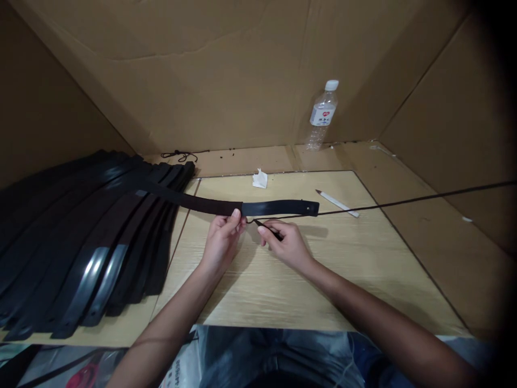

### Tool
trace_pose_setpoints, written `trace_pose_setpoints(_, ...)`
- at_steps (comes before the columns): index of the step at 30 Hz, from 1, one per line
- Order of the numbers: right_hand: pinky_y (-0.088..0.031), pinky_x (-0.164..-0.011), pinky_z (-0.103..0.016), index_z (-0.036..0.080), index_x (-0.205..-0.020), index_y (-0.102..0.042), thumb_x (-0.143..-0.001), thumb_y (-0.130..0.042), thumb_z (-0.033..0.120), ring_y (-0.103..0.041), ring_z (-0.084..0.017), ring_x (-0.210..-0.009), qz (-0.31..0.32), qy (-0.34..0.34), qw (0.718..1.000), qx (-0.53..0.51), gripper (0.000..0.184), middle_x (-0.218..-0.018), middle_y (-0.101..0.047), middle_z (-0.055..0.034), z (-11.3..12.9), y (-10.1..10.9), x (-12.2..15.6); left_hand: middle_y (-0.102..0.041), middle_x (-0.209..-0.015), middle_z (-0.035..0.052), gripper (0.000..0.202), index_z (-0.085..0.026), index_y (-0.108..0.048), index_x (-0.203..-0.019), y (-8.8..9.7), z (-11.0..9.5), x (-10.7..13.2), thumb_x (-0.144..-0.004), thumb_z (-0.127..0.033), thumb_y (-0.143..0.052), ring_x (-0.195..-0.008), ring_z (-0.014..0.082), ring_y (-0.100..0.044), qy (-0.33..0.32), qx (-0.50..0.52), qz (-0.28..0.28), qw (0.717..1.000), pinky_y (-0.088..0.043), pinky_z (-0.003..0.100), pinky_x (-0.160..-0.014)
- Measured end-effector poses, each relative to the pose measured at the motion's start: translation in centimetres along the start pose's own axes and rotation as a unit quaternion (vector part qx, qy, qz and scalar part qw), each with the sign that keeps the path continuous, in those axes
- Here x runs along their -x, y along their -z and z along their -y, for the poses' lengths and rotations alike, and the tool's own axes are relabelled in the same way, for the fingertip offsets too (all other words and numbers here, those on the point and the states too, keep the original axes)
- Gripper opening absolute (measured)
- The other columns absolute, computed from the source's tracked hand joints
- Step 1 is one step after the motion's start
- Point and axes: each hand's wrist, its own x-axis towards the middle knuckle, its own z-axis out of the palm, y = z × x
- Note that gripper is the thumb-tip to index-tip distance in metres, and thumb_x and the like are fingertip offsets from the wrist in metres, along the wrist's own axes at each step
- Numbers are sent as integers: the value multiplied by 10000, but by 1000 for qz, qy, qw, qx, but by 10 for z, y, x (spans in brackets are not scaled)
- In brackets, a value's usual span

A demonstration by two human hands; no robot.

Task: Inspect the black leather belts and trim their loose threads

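My left hand [224,234] is closed on a long, slightly curved black strip [278,208], its thumb pressing where a dark brown wrapped section meets the smooth bare end. A small hole shows near the strip's right tip. My right hand [285,240] pinches a slim dark pointed tool [277,235], whose exact kind I cannot make out. The tool's tip touches or lies very near a thin dark cord [379,206]. That cord runs in from the right edge, passes along the strip's lower side and ends at my left fingers.
Many similar black strips [100,264] lie fanned in a pile at left. A white pen-like stick [337,203], a crumpled white scrap [260,178] and a clear bottle [322,118] are beyond the hands. Cardboard walls [226,70] enclose the table [258,296]. Loose cord [183,156] lies at the back.
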Motion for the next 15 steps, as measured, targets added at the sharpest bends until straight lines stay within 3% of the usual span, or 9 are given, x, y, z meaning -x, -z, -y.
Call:
trace_pose_setpoints(11, -364, -519, -135, 100, -714, -583, -932, -451, 410, -520, -50, -554, 3, -34, 999, -9, 400, -614, -576, -27, -1, 0, 2, -382, -444, -18, 469, -119, -448, -412, 0, 0, 0, -649, -307, -807, -621, 80, -510, 2, 0, 0, 1000, -405, 171, -633)
trace_pose_setpoints(15, -406, -593, -144, 92, -695, -581, -919, -468, 403, -546, -60, -600, 10, -20, 1000, -3, 400, -643, -587, -37, -2, 6, -1, -403, -465, -16, 457, -115, -448, -436, 0, -1, -1, -667, -297, -798, -615, 71, -507, -3, 4, 2, 1000, -406, 160, -629)
